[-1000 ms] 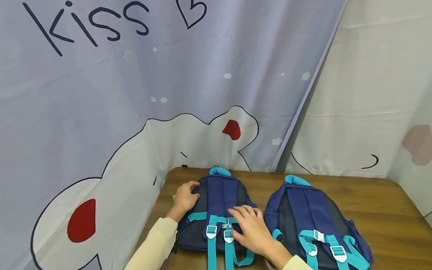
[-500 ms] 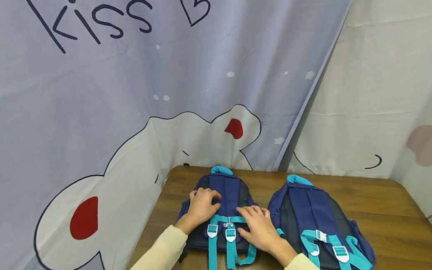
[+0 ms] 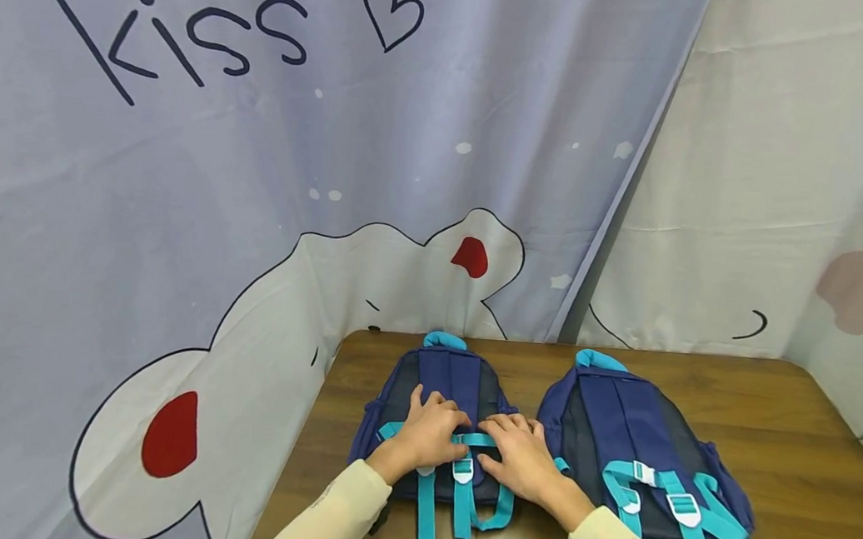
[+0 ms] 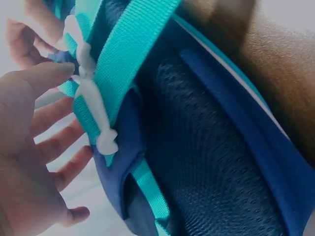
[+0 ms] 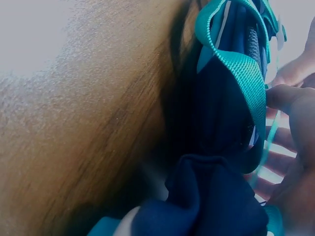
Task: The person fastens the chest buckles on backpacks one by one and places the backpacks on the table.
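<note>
A: State hand positions.
B: The left hand (image 3: 431, 436) and the right hand (image 3: 519, 455) rest side by side on the left navy-blue fabric backpack with turquoise straps (image 3: 436, 424), over its turquoise chest strap (image 3: 481, 440). Fingers of both lie relaxed and spread, gripping nothing.
A: Location of that backpack?
B: Flat, straps up, on the brown wooden counter (image 3: 766, 426), near its left edge. A second, matching navy-blue backpack (image 3: 637, 447) lies just right of it. The printed grey curtain (image 3: 258, 165) hangs beyond.
</note>
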A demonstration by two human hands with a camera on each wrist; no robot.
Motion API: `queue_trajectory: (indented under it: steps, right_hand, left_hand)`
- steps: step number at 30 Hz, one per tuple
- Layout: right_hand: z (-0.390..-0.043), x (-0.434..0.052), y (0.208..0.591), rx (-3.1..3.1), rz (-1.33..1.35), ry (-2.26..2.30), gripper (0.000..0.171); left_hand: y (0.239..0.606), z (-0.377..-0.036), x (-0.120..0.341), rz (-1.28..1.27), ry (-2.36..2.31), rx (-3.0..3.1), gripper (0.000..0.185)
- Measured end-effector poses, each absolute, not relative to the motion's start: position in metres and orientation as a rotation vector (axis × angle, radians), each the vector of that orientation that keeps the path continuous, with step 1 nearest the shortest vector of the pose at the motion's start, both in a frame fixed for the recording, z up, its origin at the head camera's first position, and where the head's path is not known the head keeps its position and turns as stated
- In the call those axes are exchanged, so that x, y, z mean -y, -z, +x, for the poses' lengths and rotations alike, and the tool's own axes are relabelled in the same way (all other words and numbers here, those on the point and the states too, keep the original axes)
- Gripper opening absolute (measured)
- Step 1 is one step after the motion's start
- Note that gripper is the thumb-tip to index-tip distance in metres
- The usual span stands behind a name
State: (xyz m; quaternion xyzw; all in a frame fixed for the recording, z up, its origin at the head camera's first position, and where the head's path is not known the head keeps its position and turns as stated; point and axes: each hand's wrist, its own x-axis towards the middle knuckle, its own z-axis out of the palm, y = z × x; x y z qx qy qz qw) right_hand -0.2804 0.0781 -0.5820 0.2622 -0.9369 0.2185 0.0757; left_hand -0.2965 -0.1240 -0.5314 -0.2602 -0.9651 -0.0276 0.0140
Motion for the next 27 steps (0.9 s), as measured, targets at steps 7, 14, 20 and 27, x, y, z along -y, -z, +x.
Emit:
queue_trajectory:
  steps: [7, 14, 20, 27]
  right_hand:
    - [-0.282, -0.075, 0.581, 2.839, 0.766, -0.639, 0.046]
    - [-0.284, -0.073, 0.579, 2.840, 0.703, -0.681, 0.041]
    - [-0.285, -0.068, 0.578, 2.820, 0.683, -0.727, 0.036]
    - [-0.285, -0.061, 0.582, 2.795, 0.684, -0.745, 0.029]
  left_hand:
    - [0.537, -0.295, 0.127, -0.822, 0.044, 2.998, 0.028]
    - [0.532, -0.293, 0.137, -0.785, 0.252, 2.956, 0.019]
    - [0.531, -0.292, 0.146, -0.762, 0.367, 2.921, 0.018]
    - [0.530, -0.289, 0.156, -0.743, 0.440, 2.909, 0.019]
